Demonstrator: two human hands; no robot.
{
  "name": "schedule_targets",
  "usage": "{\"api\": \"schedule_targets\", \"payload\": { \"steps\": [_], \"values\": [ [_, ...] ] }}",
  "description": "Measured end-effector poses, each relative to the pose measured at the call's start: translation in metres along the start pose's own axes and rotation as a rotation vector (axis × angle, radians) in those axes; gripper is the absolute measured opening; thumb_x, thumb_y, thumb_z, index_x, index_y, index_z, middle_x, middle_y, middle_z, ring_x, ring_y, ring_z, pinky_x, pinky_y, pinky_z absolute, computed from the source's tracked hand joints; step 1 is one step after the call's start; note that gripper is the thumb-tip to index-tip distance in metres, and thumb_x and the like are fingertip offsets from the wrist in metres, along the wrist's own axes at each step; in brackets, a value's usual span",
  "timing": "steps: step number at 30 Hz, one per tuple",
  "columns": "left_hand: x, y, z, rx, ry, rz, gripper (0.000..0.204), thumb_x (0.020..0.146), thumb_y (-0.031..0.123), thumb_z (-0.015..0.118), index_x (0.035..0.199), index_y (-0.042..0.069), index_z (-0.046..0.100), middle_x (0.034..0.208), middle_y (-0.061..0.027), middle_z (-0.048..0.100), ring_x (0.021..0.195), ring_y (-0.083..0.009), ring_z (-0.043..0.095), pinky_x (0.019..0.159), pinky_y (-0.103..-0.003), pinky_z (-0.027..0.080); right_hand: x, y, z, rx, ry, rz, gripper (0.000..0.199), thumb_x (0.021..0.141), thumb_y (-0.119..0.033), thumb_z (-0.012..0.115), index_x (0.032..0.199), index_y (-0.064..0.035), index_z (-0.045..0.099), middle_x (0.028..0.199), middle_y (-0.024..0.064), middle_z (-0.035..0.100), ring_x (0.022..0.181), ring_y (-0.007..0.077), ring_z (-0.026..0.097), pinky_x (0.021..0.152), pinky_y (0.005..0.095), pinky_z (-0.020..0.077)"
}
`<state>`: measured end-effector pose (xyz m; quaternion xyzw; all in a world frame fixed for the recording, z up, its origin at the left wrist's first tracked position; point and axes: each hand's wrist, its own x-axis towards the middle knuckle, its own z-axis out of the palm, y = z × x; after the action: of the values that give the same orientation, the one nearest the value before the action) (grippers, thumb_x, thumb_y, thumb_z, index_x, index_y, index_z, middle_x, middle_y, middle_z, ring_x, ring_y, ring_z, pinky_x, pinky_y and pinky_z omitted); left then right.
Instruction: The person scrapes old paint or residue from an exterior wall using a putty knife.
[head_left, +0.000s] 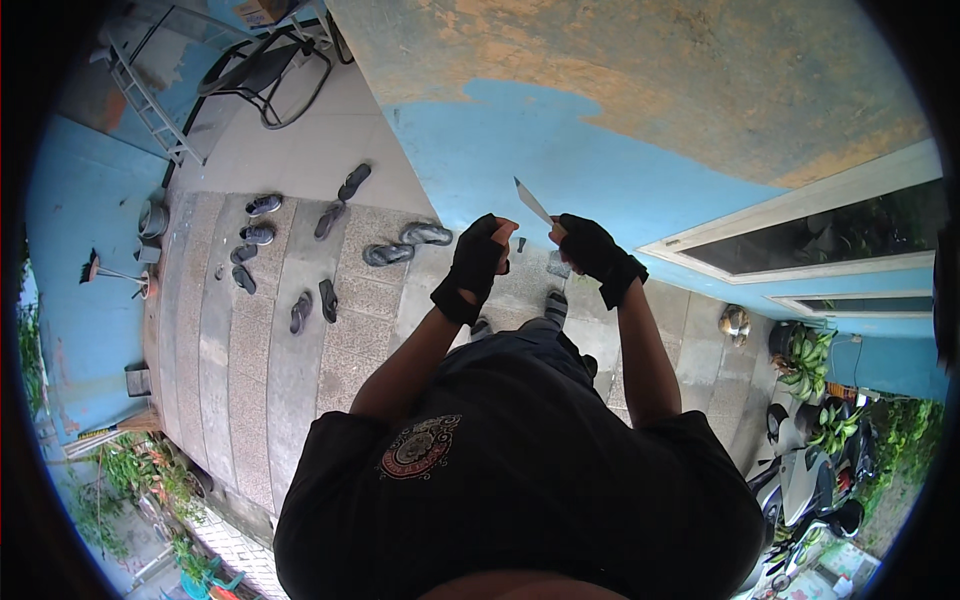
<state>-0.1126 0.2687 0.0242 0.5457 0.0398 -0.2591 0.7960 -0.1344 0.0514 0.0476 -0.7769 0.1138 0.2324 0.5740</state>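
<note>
My right hand, in a black fingerless glove, is closed round the lower end of a pale, blade-like strip. The strip narrows to a dark point and tilts up to the left, in front of the blue wall. To its left, my left hand wears a matching glove and has its fingers curled shut, thumb toward the right hand. Whether anything lies inside that grip is hidden. A gap separates the two hands. Between them shows a small dark piece, too small to name.
Several sandals and shoes lie on the striped stone floor to the left. A black chair and a ladder stand far left. A white-framed window, potted plants and a parked motorbike are on the right.
</note>
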Motion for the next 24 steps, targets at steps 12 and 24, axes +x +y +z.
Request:
{"api": "schedule_targets", "payload": {
  "steps": [12, 24],
  "values": [
    [-0.022, -0.027, 0.034, 0.049, -0.241, 0.110, 0.011, 0.098, 0.004, 0.054, 0.108, 0.002, 0.057, 0.097, -0.0108, 0.068, 0.087, -0.0176, 0.067, 0.064, -0.028, 0.055, -0.061, 0.044, 0.018, 0.139, 0.146, -0.015, 0.040, 0.098, -0.026, 0.059, 0.133, -0.0060, 0.054, 0.068, -0.0012, 0.056, 0.053, 0.0066, 0.050, 0.050, 0.0243, 0.0435],
    [-0.056, -0.038, 0.074, 0.082, -0.187, 0.126, 0.016, 0.100, 0.008, 0.052, 0.114, 0.005, 0.058, 0.122, -0.0096, 0.064, 0.109, -0.0209, 0.064, 0.080, -0.032, 0.058, -0.118, 0.059, -0.004, 0.107, 0.148, -0.128, 0.043, 0.099, -0.023, 0.058, 0.138, -0.0067, 0.051, 0.068, -0.0016, 0.055, 0.054, 0.0053, 0.050, 0.051, 0.0231, 0.0424]
  ]
}}
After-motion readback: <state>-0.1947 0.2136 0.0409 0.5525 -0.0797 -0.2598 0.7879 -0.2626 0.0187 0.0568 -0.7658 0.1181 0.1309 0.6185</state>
